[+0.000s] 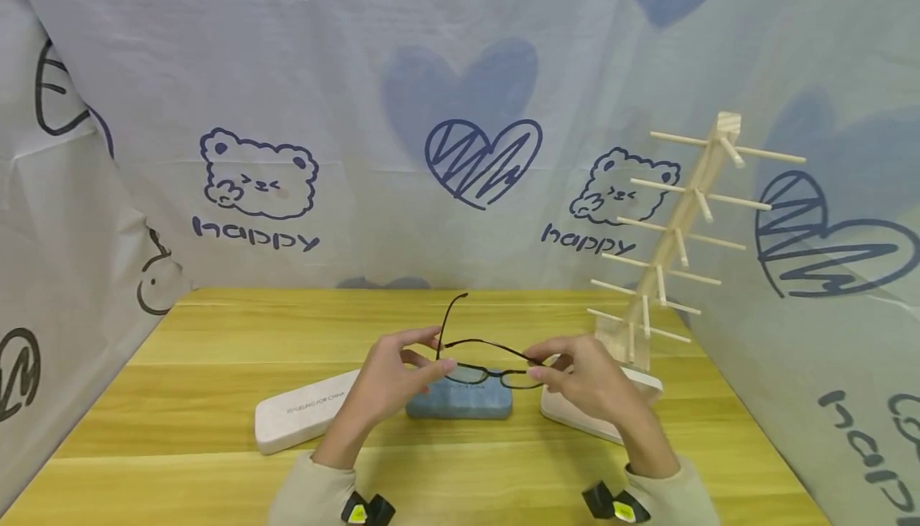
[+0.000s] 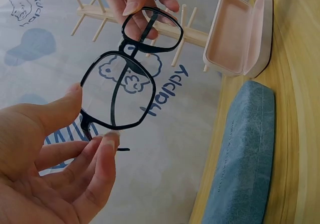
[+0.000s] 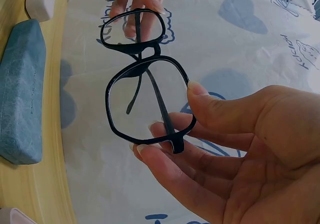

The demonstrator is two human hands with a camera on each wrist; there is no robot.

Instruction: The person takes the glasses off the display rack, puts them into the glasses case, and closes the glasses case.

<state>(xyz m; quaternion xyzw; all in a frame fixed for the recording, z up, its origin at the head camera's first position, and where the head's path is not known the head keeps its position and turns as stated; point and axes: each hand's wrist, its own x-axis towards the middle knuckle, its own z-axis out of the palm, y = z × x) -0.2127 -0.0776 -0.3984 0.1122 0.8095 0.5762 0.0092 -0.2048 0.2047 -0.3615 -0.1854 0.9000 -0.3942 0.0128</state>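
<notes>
Black-framed eyeglasses are held up between both hands above the table, lenses toward the person. My left hand pinches the left end of the frame between thumb and fingers. At the opposite end, my right hand grips the rim and hinge corner. One temple arm points upward on the left; the other slants across behind the lenses. Directly beneath is a blue glasses case, its lid down. An opened pale case with pink lining lies below the right hand, partly covered by it in the head view.
A white case with printed lettering lies closed to the left of the blue one. Behind the right hand stands a wooden rack with several thin pegs jutting out. Printed cloth hangs around the wooden table.
</notes>
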